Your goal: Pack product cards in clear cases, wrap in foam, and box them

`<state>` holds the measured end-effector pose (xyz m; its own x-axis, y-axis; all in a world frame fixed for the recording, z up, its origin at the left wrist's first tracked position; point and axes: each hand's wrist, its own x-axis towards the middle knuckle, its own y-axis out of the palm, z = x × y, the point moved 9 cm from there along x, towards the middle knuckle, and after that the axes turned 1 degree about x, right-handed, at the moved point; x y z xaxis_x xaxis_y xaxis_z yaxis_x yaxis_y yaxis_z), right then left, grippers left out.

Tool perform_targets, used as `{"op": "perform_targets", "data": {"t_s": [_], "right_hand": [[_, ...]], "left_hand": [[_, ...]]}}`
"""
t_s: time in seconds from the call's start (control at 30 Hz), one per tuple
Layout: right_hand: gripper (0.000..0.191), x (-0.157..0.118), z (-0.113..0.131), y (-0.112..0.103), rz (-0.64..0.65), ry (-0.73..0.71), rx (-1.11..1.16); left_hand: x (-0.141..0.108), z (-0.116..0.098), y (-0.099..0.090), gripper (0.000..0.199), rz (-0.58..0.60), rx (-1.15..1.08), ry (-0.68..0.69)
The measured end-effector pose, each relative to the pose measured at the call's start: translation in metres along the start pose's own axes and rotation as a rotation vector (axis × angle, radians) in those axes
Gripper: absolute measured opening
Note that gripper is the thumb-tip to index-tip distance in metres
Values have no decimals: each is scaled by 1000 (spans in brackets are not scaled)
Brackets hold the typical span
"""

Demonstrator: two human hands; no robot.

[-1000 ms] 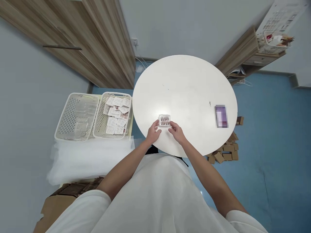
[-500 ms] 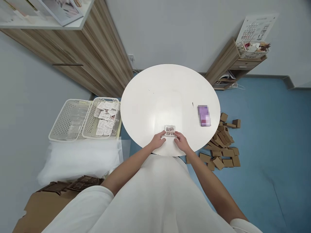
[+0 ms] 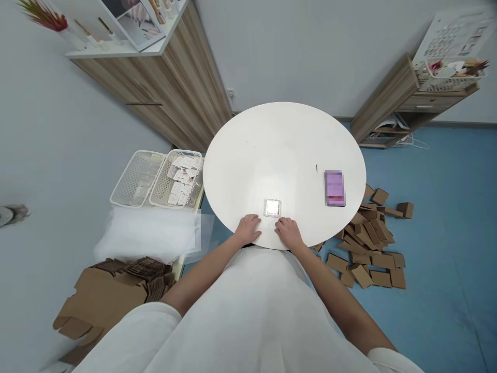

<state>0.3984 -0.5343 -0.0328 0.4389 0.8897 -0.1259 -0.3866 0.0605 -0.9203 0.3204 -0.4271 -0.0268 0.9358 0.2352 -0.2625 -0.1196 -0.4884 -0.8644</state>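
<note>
A small clear plastic case [image 3: 272, 207] lies on the white oval table [image 3: 233, 171] close to its front edge. Glare covers its top, so its contents are hard to make out. My left hand [image 3: 248, 229] rests on the tabletop just left of and below the case, fingers out and thumb apart, holding nothing. On the other side, my right hand [image 3: 288, 232] lies on the table below and right of the case, also open. Neither hand touches the case.
A purple blurred item [image 3: 335, 188] sits on the table's right side. Brown cardboard boxes [image 3: 373, 233] are heaped on the floor beyond. At left stand white baskets [image 3: 134, 178], one holding cards, near white sheets [image 3: 149, 233] and flat brown cartons [image 3: 108, 290].
Both hands have let go of the case and drawn back toward the table's edge. Its rows of nail-shaped pieces are now lost in glare. My view has turned to the left.
</note>
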Motion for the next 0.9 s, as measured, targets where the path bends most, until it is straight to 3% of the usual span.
{"op": "perform_targets", "data": {"t_s": [0.13, 0.27, 0.33, 0.43, 0.5, 0.57, 0.77, 0.9], "right_hand": [[21, 10, -3, -1, 20, 13, -20], [20, 9, -8, -13, 22, 26, 92], [16, 3, -10, -19, -1, 6, 143], [43, -7, -16, -26, -54, -27, 158], [40, -10, -24, -26, -63, -13, 166], [21, -8, -33, -24, -47, 40, 215], [27, 12, -61, -24, -33, 335, 349], [24, 21, -63, -19, -1, 422, 243]], "left_hand": [[3, -3, -5, 45, -24, 108, 5], [9, -8, -9, 20, -45, 181, 33], [10, -6, -10, 18, -45, 185, 14], [11, 0, -11, 22, -54, 127, -20], [12, 5, -12, 23, -47, 64, -43], [13, 13, -15, 25, -40, -20, -84], [26, 39, -22, 23, -42, -240, -261], [37, 43, -23, 20, -31, -159, -332]]}}
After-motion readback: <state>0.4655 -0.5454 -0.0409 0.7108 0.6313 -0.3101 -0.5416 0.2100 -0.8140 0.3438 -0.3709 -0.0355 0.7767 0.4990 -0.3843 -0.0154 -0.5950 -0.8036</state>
